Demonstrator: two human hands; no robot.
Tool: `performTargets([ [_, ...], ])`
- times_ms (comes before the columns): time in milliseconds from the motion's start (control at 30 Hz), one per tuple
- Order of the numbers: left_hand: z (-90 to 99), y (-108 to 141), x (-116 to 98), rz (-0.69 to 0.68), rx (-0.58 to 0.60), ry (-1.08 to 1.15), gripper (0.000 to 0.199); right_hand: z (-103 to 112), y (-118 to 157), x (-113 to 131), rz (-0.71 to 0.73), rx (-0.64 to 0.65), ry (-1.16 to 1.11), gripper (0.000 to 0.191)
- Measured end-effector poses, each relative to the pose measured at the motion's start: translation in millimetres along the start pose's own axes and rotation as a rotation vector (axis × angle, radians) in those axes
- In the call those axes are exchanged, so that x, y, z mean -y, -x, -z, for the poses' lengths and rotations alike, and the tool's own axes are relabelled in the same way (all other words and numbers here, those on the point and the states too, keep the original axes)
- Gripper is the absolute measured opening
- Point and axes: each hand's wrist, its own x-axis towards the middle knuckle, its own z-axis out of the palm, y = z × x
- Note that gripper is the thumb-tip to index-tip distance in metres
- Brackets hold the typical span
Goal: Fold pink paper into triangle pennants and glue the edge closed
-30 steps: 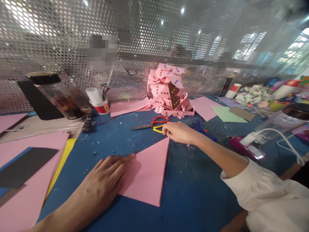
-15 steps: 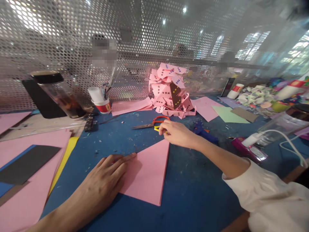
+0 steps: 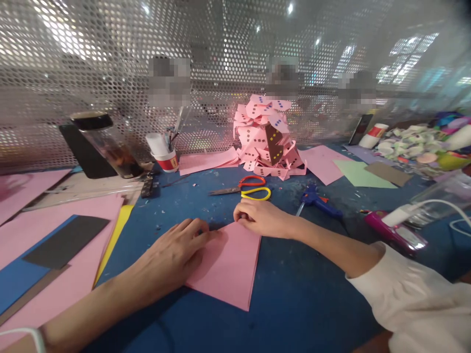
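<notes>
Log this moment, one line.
left hand: on pink paper, left side | right hand: at its far edge | scissors: beyond right hand

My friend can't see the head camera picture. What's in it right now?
A person's left hand lies on pink paper on a blue table, and the right hand is at the paper's far edge. Beyond them are scissors with red and yellow handles and a dotted pink paper sculpture.

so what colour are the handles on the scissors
The scissors have one red handle and one yellow, showing best in the head view.
</notes>
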Motion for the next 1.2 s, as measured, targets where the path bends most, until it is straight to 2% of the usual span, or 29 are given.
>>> performTargets([
  [133,13.8,-14,2,-0.025,0.063,0.002,0.059,-1,0,0,0.006,-0.002,0.017,0.015],
  [333,2.2,-26,9,-0.075,0.009,-0.052,0.057,-3,0,-2,0.010,-0.002,0.027,0.015],
  [500,-1.7,-29,10,-0.101,-0.044,-0.050,0.059,-3,0,-2,0.021,-0.004,0.041,0.014],
  [667,-1.3,-33,9,-0.099,-0.046,-0.045,0.063,-4,-1,-3,0.023,-0.011,0.049,0.014],
  [933,-2.3,-31,10,-0.094,-0.051,-0.022,0.054,-6,-1,-6,0.040,-0.023,0.046,0.012],
  [1200,0.3,-25,15,-0.127,-0.109,0.047,0.045,-5,0,-5,0.038,-0.016,0.055,0.012],
])
